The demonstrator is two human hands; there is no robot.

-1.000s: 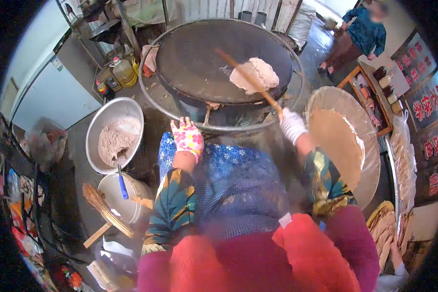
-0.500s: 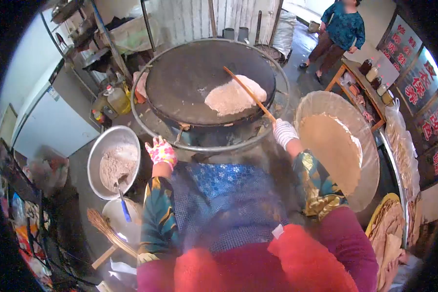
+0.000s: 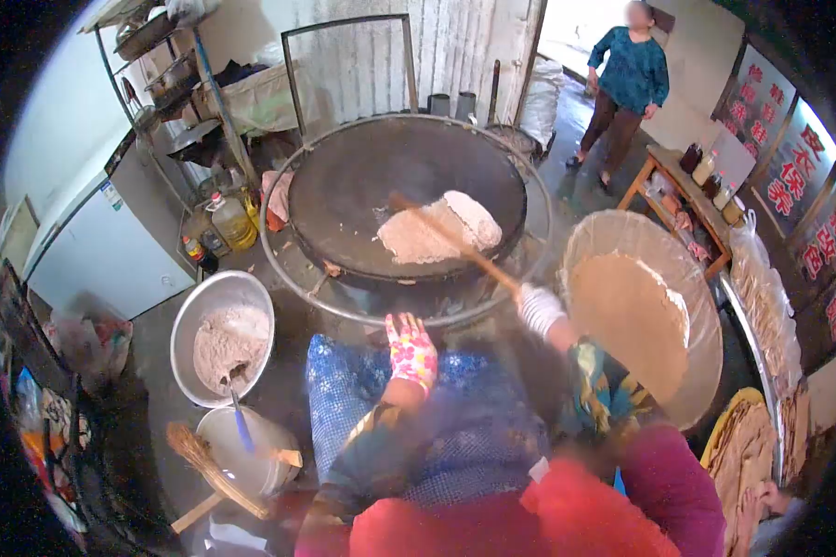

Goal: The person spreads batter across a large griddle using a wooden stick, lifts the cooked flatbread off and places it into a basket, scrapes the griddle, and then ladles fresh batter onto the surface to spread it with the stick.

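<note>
My right hand, in a white ribbed glove, grips the near end of a long wooden stick. The stick slants up and left across a patch of pale pinkish-brown batter, its far end blurred. That batter covers the near right part of a large round dark griddle. A fold or thicker edge shows along its right side. My left hand, in a white glove with pink and yellow spots, is open with its fingers stretched out. It is over the blue apron, just short of the griddle's metal ring, holding nothing.
At left are a metal bowl of thick batter, a blue-handled ladle, a bucket and a straw brush. A plastic-lined tub stands right, near stacked flatbreads. Another person stands at the back; someone's hand touches the flatbreads.
My left hand has moved right, from beside the metal bowl to in front of the apron. The stick has shifted across the batter, whose right edge looks thicker. The view has tilted up.
</note>
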